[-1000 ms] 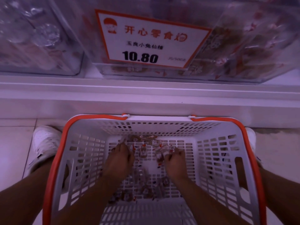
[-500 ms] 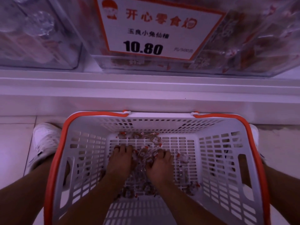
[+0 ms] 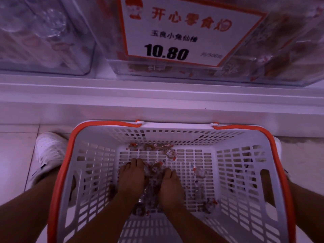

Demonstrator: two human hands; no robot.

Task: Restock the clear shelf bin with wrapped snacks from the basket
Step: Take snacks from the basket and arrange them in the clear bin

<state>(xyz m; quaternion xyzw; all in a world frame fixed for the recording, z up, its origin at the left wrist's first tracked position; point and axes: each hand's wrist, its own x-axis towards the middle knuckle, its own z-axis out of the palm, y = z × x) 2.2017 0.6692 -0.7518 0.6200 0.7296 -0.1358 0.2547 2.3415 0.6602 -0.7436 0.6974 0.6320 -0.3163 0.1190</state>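
A white shelf ledge (image 3: 157, 95) is running across the view, lying under a purplish light. Below it pale floor tiles (image 3: 15, 155) are showing at the left. A second clear bin (image 3: 43, 41) is sitting on the shelf at the upper left, its contents too blurred to tell.

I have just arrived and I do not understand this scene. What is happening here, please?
A person is crouching over a white basket with an orange rim, set on the floor before a shelf. The left hand and right hand are both down at the basket's bottom, cupped around a pile of wrapped snacks between them. More snacks lie scattered in the basket. The clear shelf bin above, with a price sign reading 10.80, already holds similar snacks.
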